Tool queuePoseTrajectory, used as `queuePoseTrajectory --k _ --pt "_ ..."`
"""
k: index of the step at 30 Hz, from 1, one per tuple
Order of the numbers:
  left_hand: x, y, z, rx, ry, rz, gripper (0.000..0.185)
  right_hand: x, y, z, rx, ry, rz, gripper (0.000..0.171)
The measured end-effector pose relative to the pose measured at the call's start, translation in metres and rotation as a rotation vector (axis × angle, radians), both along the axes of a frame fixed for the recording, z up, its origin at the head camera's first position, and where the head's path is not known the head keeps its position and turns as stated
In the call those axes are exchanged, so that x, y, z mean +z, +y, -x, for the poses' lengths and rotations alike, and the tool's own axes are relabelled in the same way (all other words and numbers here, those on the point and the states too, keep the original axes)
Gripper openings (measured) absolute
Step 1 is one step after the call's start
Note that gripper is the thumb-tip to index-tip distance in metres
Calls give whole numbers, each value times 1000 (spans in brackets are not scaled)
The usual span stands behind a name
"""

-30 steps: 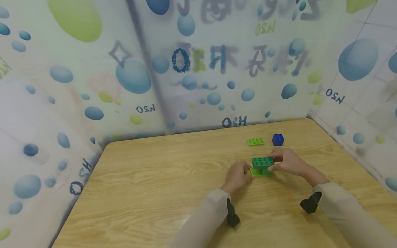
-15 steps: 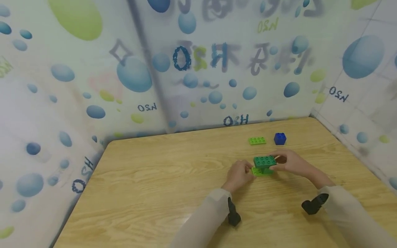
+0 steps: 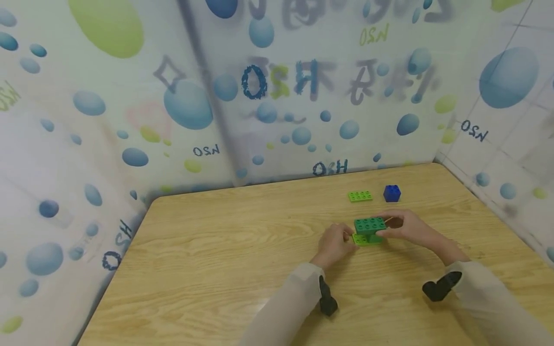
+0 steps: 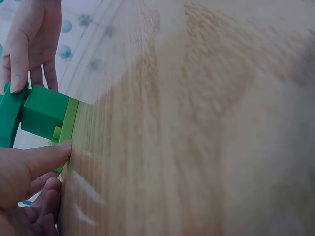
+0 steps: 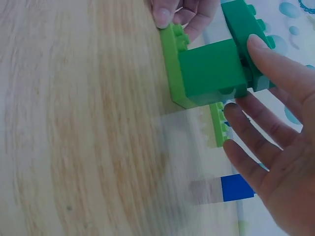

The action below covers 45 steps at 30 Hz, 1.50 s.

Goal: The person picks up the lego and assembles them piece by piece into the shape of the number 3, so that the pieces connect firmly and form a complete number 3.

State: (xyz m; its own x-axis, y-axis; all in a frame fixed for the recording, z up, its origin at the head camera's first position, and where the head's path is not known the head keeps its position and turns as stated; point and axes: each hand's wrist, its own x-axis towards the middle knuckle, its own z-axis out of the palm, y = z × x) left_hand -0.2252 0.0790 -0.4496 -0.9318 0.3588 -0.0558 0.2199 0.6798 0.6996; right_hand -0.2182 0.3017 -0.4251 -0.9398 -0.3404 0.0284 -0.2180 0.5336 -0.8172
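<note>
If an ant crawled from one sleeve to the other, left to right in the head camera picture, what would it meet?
Left sleeve, left hand, dark green top brick, right hand, right sleeve.

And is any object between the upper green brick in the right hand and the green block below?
Nothing visible stands in the way: only a narrow dark gap shows between upper green brick and green block.

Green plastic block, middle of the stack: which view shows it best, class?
Right wrist: the green middle block looks largest, its broad side unobstructed. The left wrist view shows it smaller; the head view, only partly, beneath the green studded brick.
</note>
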Motion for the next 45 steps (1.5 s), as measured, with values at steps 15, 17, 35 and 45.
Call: queuePoseTrajectory --k 15,17,35,45 --pt "-1 3 -1 0 -16 -28 29 -4 4 -5 -66 -1 -27 52" --pt "-2 3 0 -2 -18 -30 30 -4 3 -5 -74 0 -28 52" --pt "-2 5 1 10 -22 -21 28 5 1 -2 -49 -8 -73 56" --pt "0 2 0 12 -26 -24 29 2 -3 2 -34 -26 -10 51"
